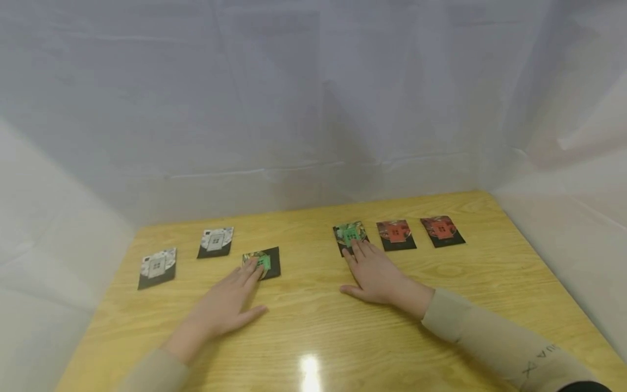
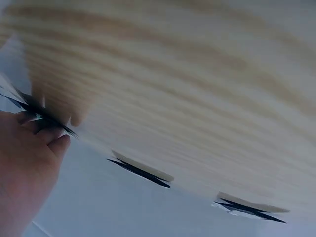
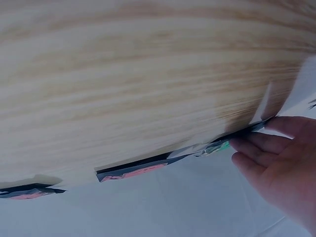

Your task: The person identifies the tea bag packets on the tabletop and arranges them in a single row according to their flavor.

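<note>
My left hand (image 1: pixel 220 305) rests its extended fingertips on a black-and-green flat packet (image 1: pixel 273 262), its thumb spread to the side on the table. The fingers cover the packet's left part. Further right, my right hand (image 1: pixel 376 275) touches the lower part of another green-labelled packet (image 1: pixel 349 233) with its fingertips, thumb held apart. In the left wrist view, the left hand (image 2: pixel 29 168) meets a dark packet edge (image 2: pixel 39 113). The right wrist view has the right hand (image 3: pixel 284 168) at the green packet (image 3: pixel 217 147), seen nearly edge-on.
Two white-and-black packets, one nearer (image 1: pixel 158 268) and one farther (image 1: pixel 215 243), lie on the left of the wooden table (image 1: pixel 313 321). Two red-and-black packets, an inner (image 1: pixel 397 235) and an outer (image 1: pixel 443 231), lie at right. White sheeting (image 1: pixel 294 109) encloses the back and sides.
</note>
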A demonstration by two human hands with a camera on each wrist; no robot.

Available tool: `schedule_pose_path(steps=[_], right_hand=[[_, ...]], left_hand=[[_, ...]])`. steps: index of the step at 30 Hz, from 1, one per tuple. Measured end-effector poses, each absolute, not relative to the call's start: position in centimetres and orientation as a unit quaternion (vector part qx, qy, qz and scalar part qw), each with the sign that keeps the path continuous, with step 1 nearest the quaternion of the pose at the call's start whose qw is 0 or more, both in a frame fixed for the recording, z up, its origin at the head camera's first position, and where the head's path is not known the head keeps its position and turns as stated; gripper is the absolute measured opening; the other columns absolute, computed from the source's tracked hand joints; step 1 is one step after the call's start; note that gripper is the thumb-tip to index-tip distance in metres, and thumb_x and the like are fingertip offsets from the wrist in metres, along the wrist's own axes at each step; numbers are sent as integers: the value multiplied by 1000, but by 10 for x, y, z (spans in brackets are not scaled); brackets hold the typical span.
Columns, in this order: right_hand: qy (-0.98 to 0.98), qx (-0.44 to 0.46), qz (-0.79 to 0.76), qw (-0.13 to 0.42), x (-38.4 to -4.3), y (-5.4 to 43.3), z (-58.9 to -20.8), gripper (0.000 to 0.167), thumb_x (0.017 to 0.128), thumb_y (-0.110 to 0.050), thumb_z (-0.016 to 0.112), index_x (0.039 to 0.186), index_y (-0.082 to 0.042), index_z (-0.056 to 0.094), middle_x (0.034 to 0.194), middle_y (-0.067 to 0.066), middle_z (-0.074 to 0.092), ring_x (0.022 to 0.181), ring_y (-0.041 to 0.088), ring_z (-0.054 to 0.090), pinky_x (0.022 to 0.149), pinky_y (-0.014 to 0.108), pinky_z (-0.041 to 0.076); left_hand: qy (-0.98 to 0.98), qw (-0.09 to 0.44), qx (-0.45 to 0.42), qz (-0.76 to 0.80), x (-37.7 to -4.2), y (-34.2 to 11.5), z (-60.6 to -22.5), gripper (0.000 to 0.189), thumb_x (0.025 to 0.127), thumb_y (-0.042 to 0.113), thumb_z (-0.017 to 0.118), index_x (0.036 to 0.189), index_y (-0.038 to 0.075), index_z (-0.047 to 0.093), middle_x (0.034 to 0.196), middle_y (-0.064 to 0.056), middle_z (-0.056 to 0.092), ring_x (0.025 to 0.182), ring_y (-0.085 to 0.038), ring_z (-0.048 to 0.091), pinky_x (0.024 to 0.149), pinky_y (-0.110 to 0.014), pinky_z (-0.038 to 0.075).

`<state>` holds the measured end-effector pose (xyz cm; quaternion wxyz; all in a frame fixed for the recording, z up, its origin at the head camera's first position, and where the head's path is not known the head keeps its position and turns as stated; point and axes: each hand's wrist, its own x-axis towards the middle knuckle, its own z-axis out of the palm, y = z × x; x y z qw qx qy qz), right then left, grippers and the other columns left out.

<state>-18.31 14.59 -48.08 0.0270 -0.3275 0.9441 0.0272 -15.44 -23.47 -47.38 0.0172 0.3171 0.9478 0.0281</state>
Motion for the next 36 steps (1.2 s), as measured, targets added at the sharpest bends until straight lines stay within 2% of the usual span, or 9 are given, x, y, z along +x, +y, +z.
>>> schedule_pose_path(steps=[14, 24, 31, 36], right_hand=[[948, -313, 23, 50, -182, 143, -477, 92, 106, -70, 43, 163, 3, 36, 167, 36, 30, 157, 49, 33, 131, 58, 31], [948, -314, 34, 47, -181, 142, -476, 92, 106, -70, 42, 162, 3, 37, 167, 36, 31, 157, 49, 35, 131, 58, 32], [948, -312, 37, 44, -180, 141, -475, 92, 106, -70, 42, 161, 4, 38, 166, 36, 32, 156, 49, 36, 131, 57, 32], [950, -309, 27, 48, -179, 140, -472, 91, 106, -69, 43, 161, 4, 39, 166, 37, 33, 156, 50, 36, 131, 58, 32]], left_hand=[[923, 26, 382, 27, -185, -207, -474, 86, 105, 56, 53, 162, -6, 34, 172, -27, 27, 161, -43, 29, 132, -54, 29], [923, 49, 381, 33, -204, -193, -472, 84, 106, 58, 50, 162, -3, 36, 174, -23, 26, 162, -40, 28, 134, -52, 26], [919, 50, 391, 30, -216, -183, -472, 85, 107, 60, 48, 162, -3, 37, 175, -21, 26, 162, -39, 29, 134, -53, 28], [915, 55, 399, 26, -224, -175, -472, 87, 107, 60, 46, 163, -5, 33, 175, -20, 25, 162, -39, 30, 134, -52, 27]])
